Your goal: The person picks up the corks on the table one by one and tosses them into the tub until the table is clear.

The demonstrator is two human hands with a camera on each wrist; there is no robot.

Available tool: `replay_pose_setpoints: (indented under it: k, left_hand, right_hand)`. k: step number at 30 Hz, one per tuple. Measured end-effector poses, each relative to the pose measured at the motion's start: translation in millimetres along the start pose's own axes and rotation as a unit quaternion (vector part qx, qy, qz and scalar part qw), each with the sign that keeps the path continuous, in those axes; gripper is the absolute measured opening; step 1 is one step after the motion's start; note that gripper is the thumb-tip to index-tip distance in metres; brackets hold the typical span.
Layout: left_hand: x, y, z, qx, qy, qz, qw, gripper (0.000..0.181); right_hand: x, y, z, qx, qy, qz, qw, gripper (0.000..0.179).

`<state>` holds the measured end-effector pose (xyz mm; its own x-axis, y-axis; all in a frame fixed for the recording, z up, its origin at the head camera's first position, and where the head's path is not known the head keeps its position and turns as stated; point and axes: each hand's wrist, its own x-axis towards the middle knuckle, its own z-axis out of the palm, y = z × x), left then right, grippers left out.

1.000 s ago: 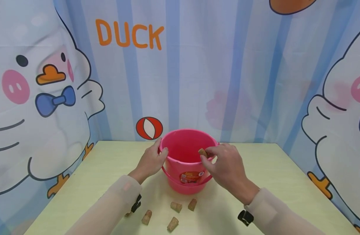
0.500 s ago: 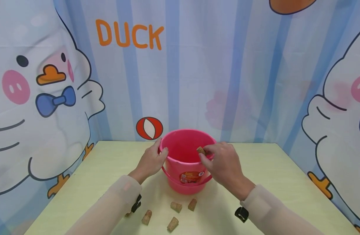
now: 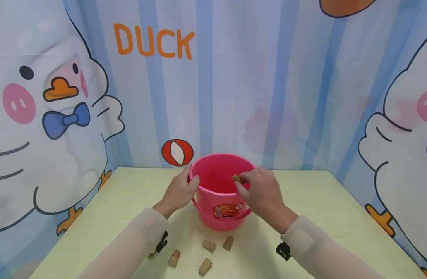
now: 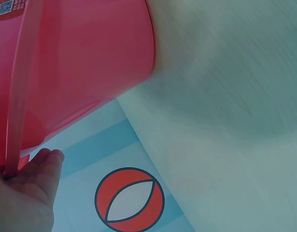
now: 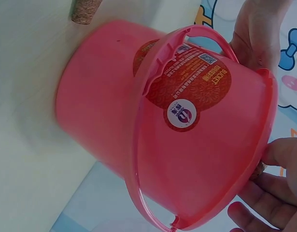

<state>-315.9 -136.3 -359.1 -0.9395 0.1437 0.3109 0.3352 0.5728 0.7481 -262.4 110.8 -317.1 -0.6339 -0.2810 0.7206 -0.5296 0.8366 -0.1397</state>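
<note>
On bucket (image 3: 216, 201) label (image 5: 187, 87): "BUCKET" | right grip (image 3: 263, 192) pinches cork (image 3: 236, 178) | backdrop (image 3: 234, 85): "DUCK"

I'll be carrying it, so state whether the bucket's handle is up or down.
Down: in the head view, the handle hangs low across the front of the pink bucket.
</note>
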Motion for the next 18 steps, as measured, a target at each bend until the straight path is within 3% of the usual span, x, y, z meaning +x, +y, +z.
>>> replay_pose_setpoints:
  k: [9, 14, 18]
  left_hand:
    - [-0.3, 0.9, 0.2, -0.006, -0.001, -0.005, 1.0, 0.064]
    - [-0.5, 0.7, 0.4, -0.005, 0.001, -0.006, 1.0, 0.065]
    - [-0.7, 0.6, 0.5, -0.004, 0.0, -0.006, 1.0, 0.066]
  right_hand:
    - [4.0, 0.0, 3.6, -0.009, -0.02, 0.014, 0.9997, 0.02]
    - [6.7, -2.0, 4.5, -0.002, -0.054, 0.04, 0.9977, 0.021]
    - [6.5, -3.1, 4.8, -0.01, -0.081, 0.061, 0.9948, 0.032]
